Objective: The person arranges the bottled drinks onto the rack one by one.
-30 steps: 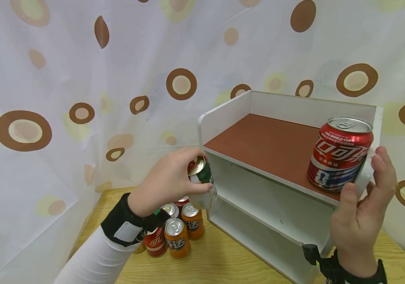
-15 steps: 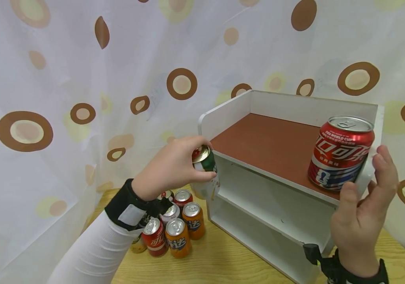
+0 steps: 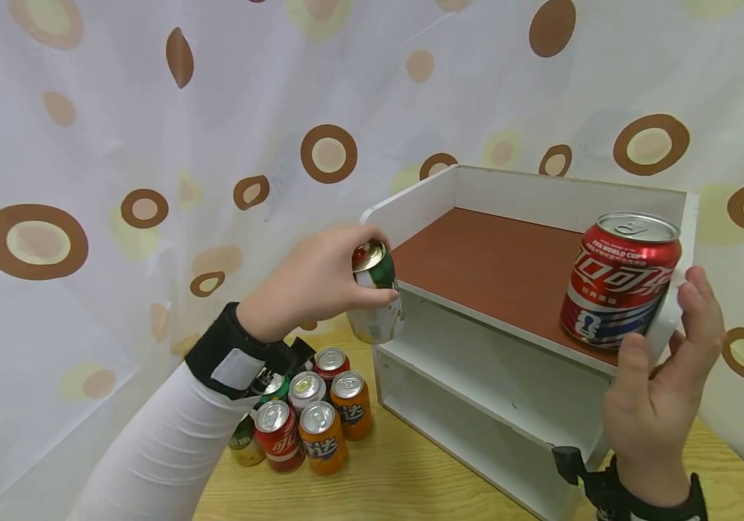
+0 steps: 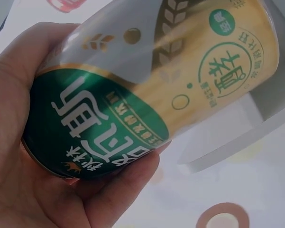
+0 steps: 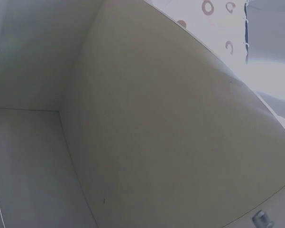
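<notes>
My left hand (image 3: 310, 278) grips a green, white and gold kvass can (image 3: 377, 318) round its upper end, from above. The can stands clear of the table, beside the white shelf's (image 3: 404, 206) left front corner. In the left wrist view, its label fills much of the frame, with fingers and thumb about the green end. My right hand (image 3: 661, 405) holds the shelf's right side panel between thumb and fingers. Close to that thumb, a red cola can (image 3: 619, 278) stands upright on the brown top board (image 3: 489, 253). The right wrist view shows the shelf's inside wall (image 5: 156, 118), not the hand.
Several drink cans stand grouped on the wooden table (image 3: 411, 477) below my left forearm. Among them are an orange Fanta can (image 3: 323, 438), a red can (image 3: 279, 438) and a pink can (image 3: 307, 391). A patterned white curtain (image 3: 216, 108) hangs behind.
My left hand has raised the kvass can from over the grouped cans up beside the shelf's top, uncovering more of the cans. My right hand and the cola can have kept their places.
</notes>
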### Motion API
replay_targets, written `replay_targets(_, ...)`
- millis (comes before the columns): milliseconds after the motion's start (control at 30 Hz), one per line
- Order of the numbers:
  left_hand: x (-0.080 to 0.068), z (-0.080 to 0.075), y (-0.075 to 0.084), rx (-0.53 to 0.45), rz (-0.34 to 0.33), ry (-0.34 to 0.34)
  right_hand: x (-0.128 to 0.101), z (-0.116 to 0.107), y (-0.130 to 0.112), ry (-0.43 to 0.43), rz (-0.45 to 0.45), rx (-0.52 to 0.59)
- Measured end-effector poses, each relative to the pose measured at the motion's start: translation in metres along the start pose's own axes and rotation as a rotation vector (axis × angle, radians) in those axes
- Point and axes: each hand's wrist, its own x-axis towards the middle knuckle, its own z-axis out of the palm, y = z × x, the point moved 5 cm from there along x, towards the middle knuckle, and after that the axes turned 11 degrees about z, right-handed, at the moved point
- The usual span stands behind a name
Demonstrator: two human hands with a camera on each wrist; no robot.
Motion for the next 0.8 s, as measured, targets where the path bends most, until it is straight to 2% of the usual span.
replay_targets(267,0.009,-0.01,0.001,0.013,0.012,0.016,0.0,0.0,0.0,-0.001,0.003,0.007)
replay_targets(800,0.025,-0.009,-0.004,-0.013,-0.018,0.061,0.0,0.0,0.0,0.01,0.009,0.02)
